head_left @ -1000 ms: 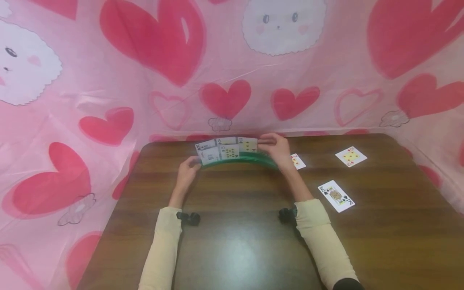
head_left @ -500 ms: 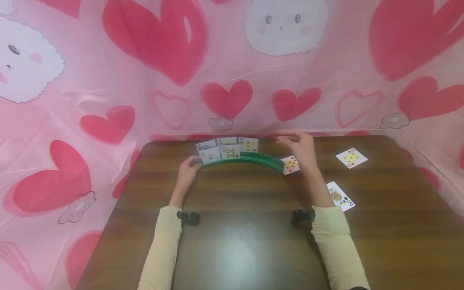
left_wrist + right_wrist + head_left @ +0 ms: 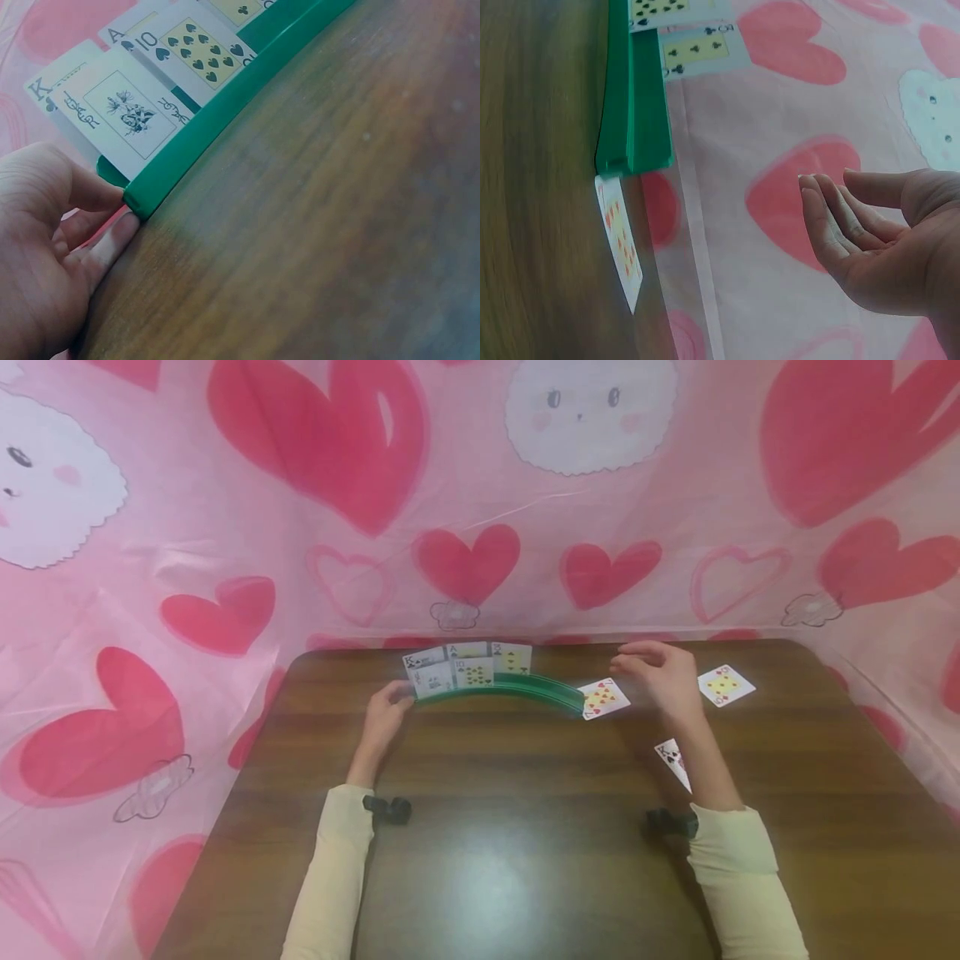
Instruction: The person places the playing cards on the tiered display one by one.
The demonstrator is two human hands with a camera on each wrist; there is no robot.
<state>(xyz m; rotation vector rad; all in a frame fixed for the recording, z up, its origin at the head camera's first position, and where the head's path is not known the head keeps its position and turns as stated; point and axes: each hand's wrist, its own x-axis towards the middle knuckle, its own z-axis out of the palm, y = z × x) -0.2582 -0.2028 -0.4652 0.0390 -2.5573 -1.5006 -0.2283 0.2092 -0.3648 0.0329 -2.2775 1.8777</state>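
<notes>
A curved green card holder (image 3: 540, 689) stands on the table. In its back row are a king (image 3: 422, 658), an ace (image 3: 467, 649) and a three of clubs (image 3: 513, 657). In front of them stand a joker (image 3: 124, 112) and a ten of spades (image 3: 195, 52). My left hand (image 3: 384, 717) pinches the holder's left end, thumb and fingers at its tip in the left wrist view. My right hand (image 3: 667, 681) is raised over the table, right of the holder, fingers extended and holding nothing. A seven of hearts (image 3: 604, 698) lies against the holder's right end.
A red-suited five (image 3: 725, 685) lies face up to the right of my right hand. A king of spades (image 3: 670, 758) lies nearer, partly hidden by my right forearm. A pink heart-patterned cloth (image 3: 480, 502) hangs behind the wooden table (image 3: 480, 777).
My right hand has moved right, away from the three of clubs, uncovering the seven of hearts and covering part of the king of spades. My left hand stays at the holder's end.
</notes>
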